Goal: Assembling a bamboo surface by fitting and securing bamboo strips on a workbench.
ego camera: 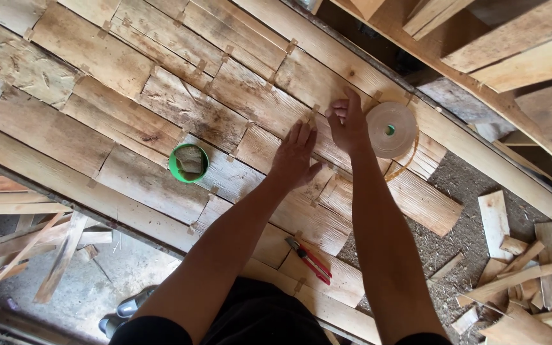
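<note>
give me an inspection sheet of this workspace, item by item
surface: sheet of thin wood veneer pieces joined edge to edge with small tape tabs, on a long bench
job's things: roll of tan tape beside the right hand, its loose end trailing under the roll
clutter: green round container with a sponge-like pad inside; red-handled cutters near the front edge
hands: left hand flat on the veneer; right hand pinching at a seam, fingers bent
cables: nothing seen
surroundings: veneer offcuts and sawdust on the right, loose slats on the floor at left, stacked boards top right
</note>
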